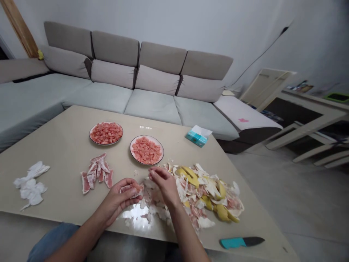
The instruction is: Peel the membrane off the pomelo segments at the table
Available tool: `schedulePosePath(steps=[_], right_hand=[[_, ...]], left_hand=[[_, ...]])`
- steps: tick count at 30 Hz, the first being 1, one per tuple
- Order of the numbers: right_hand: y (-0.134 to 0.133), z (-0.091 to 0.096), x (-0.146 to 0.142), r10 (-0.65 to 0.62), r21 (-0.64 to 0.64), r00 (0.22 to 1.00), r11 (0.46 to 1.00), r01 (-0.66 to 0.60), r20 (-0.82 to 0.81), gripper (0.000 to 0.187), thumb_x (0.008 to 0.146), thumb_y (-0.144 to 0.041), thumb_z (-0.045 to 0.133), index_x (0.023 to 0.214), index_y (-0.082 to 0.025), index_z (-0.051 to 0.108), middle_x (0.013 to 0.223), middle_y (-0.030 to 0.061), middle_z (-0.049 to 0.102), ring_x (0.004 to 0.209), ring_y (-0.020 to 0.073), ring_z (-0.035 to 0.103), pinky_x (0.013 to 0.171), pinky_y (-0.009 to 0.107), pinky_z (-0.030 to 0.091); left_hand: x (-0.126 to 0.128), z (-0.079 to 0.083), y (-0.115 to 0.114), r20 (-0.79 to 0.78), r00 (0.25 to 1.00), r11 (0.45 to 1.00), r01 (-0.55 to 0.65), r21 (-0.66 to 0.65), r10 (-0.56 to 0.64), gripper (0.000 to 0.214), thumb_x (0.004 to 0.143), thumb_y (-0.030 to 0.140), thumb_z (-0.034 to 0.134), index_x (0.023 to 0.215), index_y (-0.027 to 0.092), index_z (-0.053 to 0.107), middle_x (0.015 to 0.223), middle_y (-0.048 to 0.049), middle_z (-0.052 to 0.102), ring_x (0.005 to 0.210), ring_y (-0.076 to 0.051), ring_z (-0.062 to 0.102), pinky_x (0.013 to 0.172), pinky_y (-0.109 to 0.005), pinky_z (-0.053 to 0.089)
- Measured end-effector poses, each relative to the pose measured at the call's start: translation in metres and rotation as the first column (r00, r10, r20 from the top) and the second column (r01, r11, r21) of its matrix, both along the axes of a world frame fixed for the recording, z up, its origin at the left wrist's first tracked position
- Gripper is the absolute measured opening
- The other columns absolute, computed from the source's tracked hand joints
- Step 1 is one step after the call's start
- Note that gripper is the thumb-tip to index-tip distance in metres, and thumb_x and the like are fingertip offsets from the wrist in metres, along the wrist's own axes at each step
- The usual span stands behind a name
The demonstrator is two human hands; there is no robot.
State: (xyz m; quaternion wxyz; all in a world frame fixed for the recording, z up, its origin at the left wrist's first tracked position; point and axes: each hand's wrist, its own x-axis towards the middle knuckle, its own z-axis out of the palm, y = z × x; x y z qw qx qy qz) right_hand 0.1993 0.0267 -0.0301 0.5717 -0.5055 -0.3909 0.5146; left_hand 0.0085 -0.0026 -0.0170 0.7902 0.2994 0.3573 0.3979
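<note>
My left hand (120,201) is closed around a pink pomelo segment (130,188) just above the beige table (60,145). My right hand (163,183) hovers beside it with fingertips pinched together near the segment; what they pinch is too small to name. Under and right of my right hand lies a heap of white and yellow pomelo peel (209,193). To the left lie several unpeeled pink segments (96,173). Two white plates of peeled pink flesh stand farther back, one at the left (106,133) and one nearer the middle (146,150).
Crumpled white tissues (31,183) lie at the table's left. A teal tissue pack (197,136) sits at the far right side. A knife with a teal handle (241,241) lies at the near right edge. A grey sofa (122,83) runs behind the table.
</note>
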Motion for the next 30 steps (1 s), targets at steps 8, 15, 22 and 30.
schedulePosePath(steps=[8, 15, 22, 30], right_hand=[[0.013, 0.017, 0.0, -0.053, 0.176, 0.935, 0.984, -0.01, 0.351, 0.021, 0.075, -0.032, 0.07, 0.094, -0.023, 0.073, 0.1, 0.0063, 0.069, 0.096, 0.0216, 0.062, 0.093, 0.038, 0.044], [-0.052, 0.02, -0.022, 0.125, 0.042, 0.941, 0.989, -0.145, 0.316, 0.024, 0.081, -0.039, 0.065, 0.093, -0.019, 0.071, 0.084, 0.0062, 0.068, 0.072, 0.0181, 0.062, 0.063, 0.027, 0.049], [-0.05, 0.02, -0.019, 0.076, 0.081, 0.958, 0.991, -0.102, 0.275, 0.019, 0.083, -0.035, 0.064, 0.078, -0.017, 0.07, 0.074, 0.003, 0.063, 0.061, 0.0131, 0.057, 0.057, 0.024, 0.045], [-0.041, 0.009, -0.013, 0.139, -0.071, 0.99, 0.988, -0.138, 0.018, 0.026, 0.075, -0.041, 0.071, 0.084, -0.018, 0.067, 0.065, -0.0015, 0.061, 0.053, 0.0105, 0.055, 0.053, 0.023, 0.046]], left_hand=[[0.004, -0.004, 0.003, -0.102, 0.987, 0.977, -0.106, 0.183, 0.126, 0.019, 0.073, 0.023, 0.075, 0.087, 0.018, 0.063, 0.095, -0.0035, 0.066, 0.093, -0.016, 0.064, 0.088, -0.026, 0.048], [0.006, -0.006, -0.002, -0.227, 0.95, 0.853, -0.07, 0.517, 0.216, 0.009, 0.074, 0.02, 0.072, 0.079, 0.019, 0.065, 0.098, -0.0031, 0.056, 0.095, -0.017, 0.06, 0.083, -0.025, 0.05], [0.008, -0.008, -0.003, -0.226, 0.953, 0.852, -0.055, 0.521, 0.2, 0.01, 0.072, 0.018, 0.073, 0.078, 0.018, 0.066, 0.095, -0.0039, 0.056, 0.094, -0.018, 0.06, 0.081, -0.026, 0.051], [0.004, -0.005, -0.001, 0.058, 0.992, 0.988, -0.116, 0.104, 0.111, 0.015, 0.077, 0.015, 0.071, 0.089, 0.017, 0.063, 0.098, -0.0031, 0.065, 0.098, -0.016, 0.063, 0.098, -0.03, 0.045]])
